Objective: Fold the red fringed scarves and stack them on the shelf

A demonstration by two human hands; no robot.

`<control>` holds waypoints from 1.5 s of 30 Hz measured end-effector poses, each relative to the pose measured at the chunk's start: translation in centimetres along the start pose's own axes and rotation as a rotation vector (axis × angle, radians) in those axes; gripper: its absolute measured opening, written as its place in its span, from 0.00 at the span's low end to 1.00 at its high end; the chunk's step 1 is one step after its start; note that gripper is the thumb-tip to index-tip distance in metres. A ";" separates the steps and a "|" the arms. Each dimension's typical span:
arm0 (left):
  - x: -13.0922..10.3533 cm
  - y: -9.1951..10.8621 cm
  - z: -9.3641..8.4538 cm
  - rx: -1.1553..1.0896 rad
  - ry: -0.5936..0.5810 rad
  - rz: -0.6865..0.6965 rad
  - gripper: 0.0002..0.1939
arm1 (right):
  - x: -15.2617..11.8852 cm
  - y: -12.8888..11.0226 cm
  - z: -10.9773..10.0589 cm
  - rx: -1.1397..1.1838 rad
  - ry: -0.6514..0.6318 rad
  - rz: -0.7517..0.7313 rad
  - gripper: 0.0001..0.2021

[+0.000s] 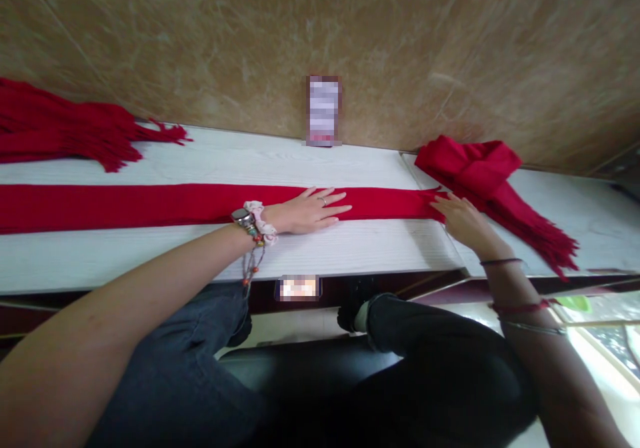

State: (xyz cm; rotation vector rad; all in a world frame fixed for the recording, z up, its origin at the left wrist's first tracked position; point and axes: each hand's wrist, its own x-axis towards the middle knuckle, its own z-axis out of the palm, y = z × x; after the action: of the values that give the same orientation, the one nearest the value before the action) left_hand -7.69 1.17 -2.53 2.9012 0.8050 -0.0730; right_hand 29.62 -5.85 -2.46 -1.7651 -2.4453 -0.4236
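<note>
A long red scarf (210, 205) lies flat in a narrow strip along the white table, running out of view at the left. My left hand (311, 212) rests palm down on it, fingers spread, with a ring on one finger. At the scarf's right end, my right hand (463, 220) touches the fabric near its edge with the fingers slightly bent and apart. Just beyond that hand sits a second red scarf (473, 165), loosely folded, its fringe hanging toward the table's front edge. Part of the first scarf's end is hidden under my right fingers.
More red fringed fabric (65, 128) lies at the back left. A brown marbled wall (225, 48) rises behind the white table (150, 255). A blurred-out card-like object (324, 111) leans against the wall. Another blurred, lit object (299, 288) is at the front edge, above my knees.
</note>
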 end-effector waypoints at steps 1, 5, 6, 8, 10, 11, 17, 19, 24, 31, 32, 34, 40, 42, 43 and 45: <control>0.0 -0.1 0.1 0.005 0.005 0.002 0.26 | 0.8 -1.1 -0.3 0.020 0.061 0.027 0.24; 0.0 0.0 0.3 0.044 0.025 0.009 0.27 | 4.8 -7.4 -0.4 0.218 0.135 -0.039 0.23; -0.1 0.0 0.4 0.055 0.035 0.009 0.27 | 5.7 -8.8 -0.1 0.245 0.102 -0.070 0.23; -0.1 0.1 0.5 0.073 0.056 0.011 0.27 | 6.9 -10.6 0.7 0.265 -0.006 -0.108 0.24; -0.2 0.1 0.7 0.085 0.071 0.009 0.27 | 7.2 -10.7 1.7 0.254 -0.076 -0.093 0.24; -0.2 0.1 0.7 0.086 0.075 0.005 0.27 | 7.1 -10.1 2.1 0.242 -0.088 -0.065 0.24; -0.7 0.5 0.5 0.079 0.058 -0.028 0.27 | 4.1 -2.7 3.7 0.183 -0.065 0.186 0.24; -0.9 0.5 0.5 0.076 0.047 -0.032 0.27 | 3.1 -0.5 3.7 0.169 -0.050 0.251 0.24; -0.7 0.3 0.1 0.089 0.069 -0.015 0.27 | 2.9 0.4 3.0 0.116 0.102 0.281 0.21; 1.6 1.9 -1.0 0.089 0.131 -0.064 0.26 | 6.5 -7.9 1.8 0.269 0.032 -0.091 0.23; 2.0 1.9 -0.7 0.090 0.125 -0.062 0.27 | 6.6 -8.5 1.9 0.273 -0.020 -0.101 0.24; 2.5 1.6 0.1 0.090 0.113 -0.045 0.28 | 6.3 -8.3 2.2 0.248 -0.086 -0.056 0.24; 2.6 0.8 0.9 0.073 0.110 -0.021 0.27 | 2.8 -0.9 3.4 0.143 -0.069 0.268 0.25; 2.5 0.8 0.6 0.073 0.091 -0.021 0.27 | 2.0 1.1 2.9 0.133 -0.032 0.331 0.24; 2.4 0.8 0.5 0.074 0.083 -0.016 0.27 | 1.9 1.6 2.4 0.136 0.021 0.343 0.24; 2.2 0.6 0.5 0.078 0.073 -0.002 0.27 | 2.4 1.6 0.9 0.159 0.156 0.356 0.22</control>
State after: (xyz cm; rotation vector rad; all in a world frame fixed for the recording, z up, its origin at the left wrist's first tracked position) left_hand -5.46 1.69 -3.10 2.9920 0.8348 0.0022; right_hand 30.43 -2.92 -2.50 -1.9597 -1.9486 -0.3083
